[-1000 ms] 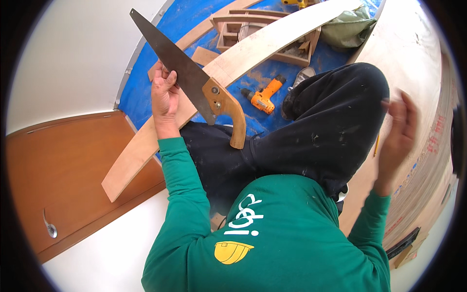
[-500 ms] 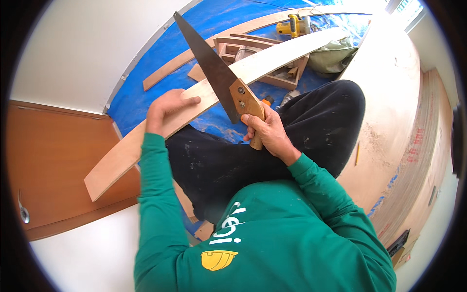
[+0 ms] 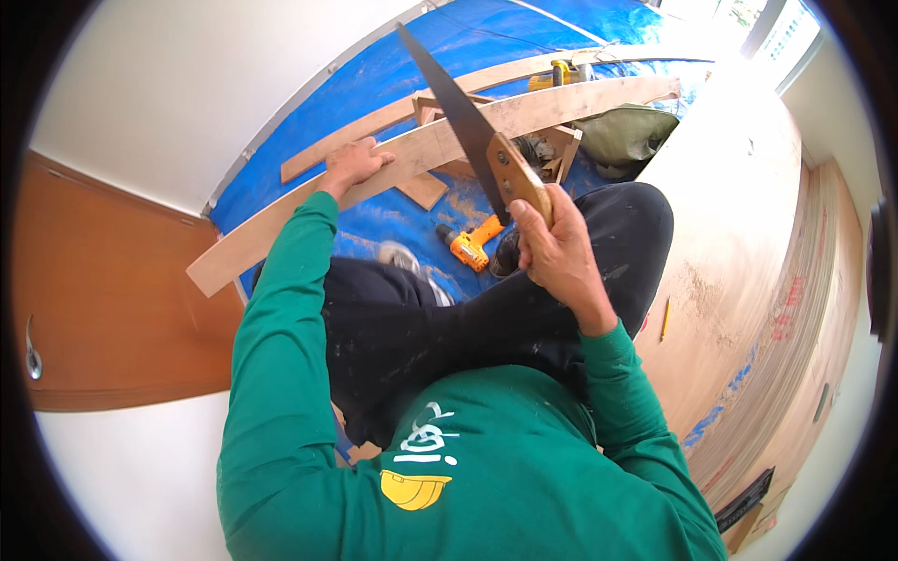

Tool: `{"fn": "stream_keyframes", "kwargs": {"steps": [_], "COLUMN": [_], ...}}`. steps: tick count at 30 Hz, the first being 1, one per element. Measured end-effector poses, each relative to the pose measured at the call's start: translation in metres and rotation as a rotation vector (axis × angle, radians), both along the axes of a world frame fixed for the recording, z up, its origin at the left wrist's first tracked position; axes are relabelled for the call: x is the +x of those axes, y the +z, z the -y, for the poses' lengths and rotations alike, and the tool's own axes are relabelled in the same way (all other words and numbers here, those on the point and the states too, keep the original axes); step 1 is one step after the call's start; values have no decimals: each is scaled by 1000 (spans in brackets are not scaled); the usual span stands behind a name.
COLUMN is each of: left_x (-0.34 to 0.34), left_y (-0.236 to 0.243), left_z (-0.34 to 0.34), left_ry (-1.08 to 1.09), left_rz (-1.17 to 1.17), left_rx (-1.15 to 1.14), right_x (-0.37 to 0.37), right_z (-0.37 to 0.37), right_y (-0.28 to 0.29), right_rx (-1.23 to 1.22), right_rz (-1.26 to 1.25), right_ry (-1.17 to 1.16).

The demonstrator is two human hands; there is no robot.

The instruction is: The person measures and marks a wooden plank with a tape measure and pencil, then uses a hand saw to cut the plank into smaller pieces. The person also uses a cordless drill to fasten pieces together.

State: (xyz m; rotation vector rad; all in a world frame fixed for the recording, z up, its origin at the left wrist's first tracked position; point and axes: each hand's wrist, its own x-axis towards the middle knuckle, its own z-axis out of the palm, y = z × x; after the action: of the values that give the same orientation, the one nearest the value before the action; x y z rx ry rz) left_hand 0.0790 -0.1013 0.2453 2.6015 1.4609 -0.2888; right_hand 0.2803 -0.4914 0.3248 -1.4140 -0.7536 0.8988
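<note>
My left hand (image 3: 354, 166) grips the long, slightly curved wooden board (image 3: 234, 245), fingers over its upper edge, lifted across my legs. My right hand (image 3: 559, 254) is closed on the wooden handle of a hand saw (image 3: 454, 98), whose long dark blade points up and away to the upper left, crossing in front of the board. An orange cordless drill (image 3: 472, 245) lies on the blue sheet (image 3: 318, 98) just beyond my knees, below the board.
Wooden strips (image 3: 313, 161) and a box frame (image 3: 568, 150) lie behind, with a yellow power tool (image 3: 552, 81) and an olive bag (image 3: 622, 140). A stack of sheets (image 3: 809, 280) with a pencil (image 3: 666, 318) on top stands at right. An orange-brown door (image 3: 122, 280) is at left.
My left hand has left the saw blade for the board. My right hand has come in from the right and taken the saw's handle. The board's near end has risen in view.
</note>
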Motion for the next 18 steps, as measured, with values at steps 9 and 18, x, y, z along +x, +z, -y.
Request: {"fn": "stream_keyframes", "kwargs": {"steps": [9, 18], "left_x": [-12, 51], "left_y": [-90, -123], "left_z": [-9, 6], "left_ry": [15, 101], "left_rz": [-8, 300], "left_rx": [-273, -241], "right_x": [3, -12], "right_z": [-26, -33], "right_y": [-26, -16], "right_rx": [-203, -330], "right_rz": [393, 454], "right_ry": [17, 133]}}
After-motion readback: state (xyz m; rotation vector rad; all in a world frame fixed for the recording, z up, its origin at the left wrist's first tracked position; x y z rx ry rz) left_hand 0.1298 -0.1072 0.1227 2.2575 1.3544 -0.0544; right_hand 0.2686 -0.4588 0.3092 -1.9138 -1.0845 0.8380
